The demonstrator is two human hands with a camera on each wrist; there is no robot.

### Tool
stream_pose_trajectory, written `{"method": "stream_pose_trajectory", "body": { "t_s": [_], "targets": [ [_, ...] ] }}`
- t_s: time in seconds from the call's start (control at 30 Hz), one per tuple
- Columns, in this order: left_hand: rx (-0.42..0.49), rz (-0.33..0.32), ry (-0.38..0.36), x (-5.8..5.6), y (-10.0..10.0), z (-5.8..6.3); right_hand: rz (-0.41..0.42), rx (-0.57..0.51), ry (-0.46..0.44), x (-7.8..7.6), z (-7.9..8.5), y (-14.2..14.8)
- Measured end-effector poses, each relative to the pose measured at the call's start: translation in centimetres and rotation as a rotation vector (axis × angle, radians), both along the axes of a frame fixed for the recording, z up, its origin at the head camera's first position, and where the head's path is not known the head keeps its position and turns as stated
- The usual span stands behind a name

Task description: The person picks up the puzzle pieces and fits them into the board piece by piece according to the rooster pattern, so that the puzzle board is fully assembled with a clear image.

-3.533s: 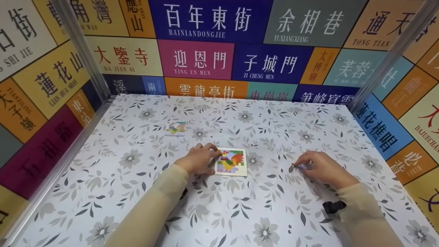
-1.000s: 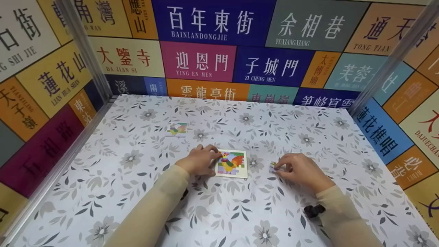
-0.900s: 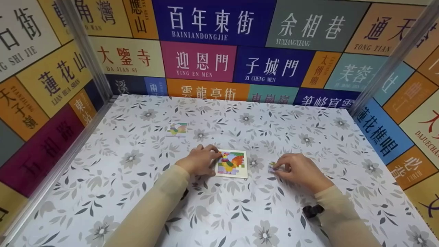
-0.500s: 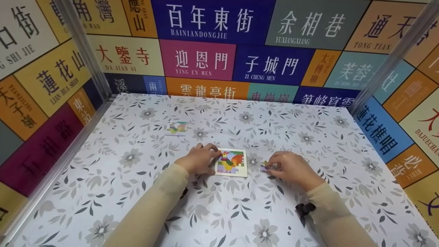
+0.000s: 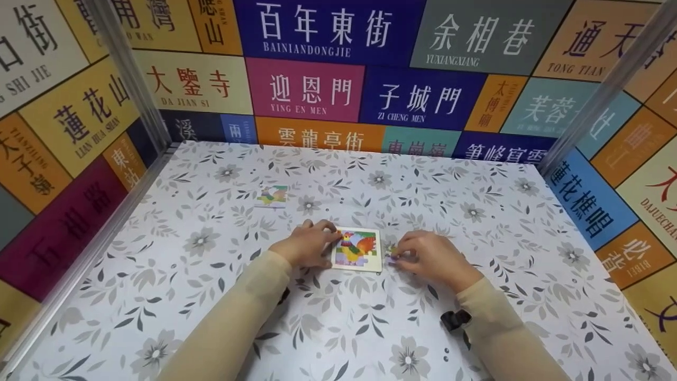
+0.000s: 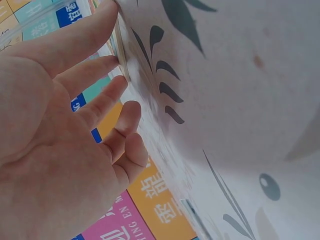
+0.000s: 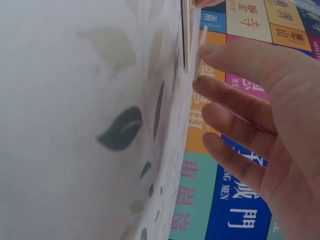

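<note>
A small jigsaw puzzle tray [image 5: 374, 263] with a pale border lies mid-table, showing a colourful rooster picture. Its right side and lower right corner show bare pale board. My left hand [image 5: 308, 246] rests at the tray's left edge. In the left wrist view its thumb and nearest fingertips touch that edge, fingers fairly straight. Just right of the tray, my right hand [image 5: 433, 259] pinches a small jigsaw piece [image 5: 392, 257] between thumb and index finger. The right wrist view shows this piece [image 7: 203, 37] edge-on, tilted and apart from the tray [image 7: 187, 42].
A square rooster picture [image 5: 272, 196] lies farther back on the left of the table. White floral covering [image 5: 338, 328] spreads over the tabletop. Panels with printed Chinese signs [image 5: 304, 90] stand along the back and both sides, with clear posts [image 5: 592, 100] at the corners.
My right hand has moved left across the table with the jigsaw piece, from well right of the tray to close beside it. The left hand and tray have stayed in place.
</note>
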State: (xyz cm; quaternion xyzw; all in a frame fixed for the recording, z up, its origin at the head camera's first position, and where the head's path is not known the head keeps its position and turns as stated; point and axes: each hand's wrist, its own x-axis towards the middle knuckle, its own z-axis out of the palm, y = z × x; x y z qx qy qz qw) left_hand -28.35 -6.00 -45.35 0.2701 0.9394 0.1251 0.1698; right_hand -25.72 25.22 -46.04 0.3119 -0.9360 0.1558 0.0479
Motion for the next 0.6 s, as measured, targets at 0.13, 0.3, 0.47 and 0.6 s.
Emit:
{"method": "stream_pose_trajectory", "body": {
  "t_s": [0.13,0.3,0.47,0.6],
  "targets": [
    [-0.010,-0.007,0.008,-0.1,-0.1,-0.1,0.005,0.005,0.007,0.0,-0.1,-0.9],
    [-0.006,0.008,-0.015,0.0,0.0,0.0,0.043,-0.005,0.000,-0.1,-0.4,-1.9],
    [0.002,0.024,-0.033,0.1,0.0,0.1,0.076,0.011,0.002,-0.2,-0.7,-2.7],
    [0.003,0.025,-0.031,0.1,0.1,0.2,0.083,0.028,-0.009,-0.5,-0.6,-3.1]
  ]
}}
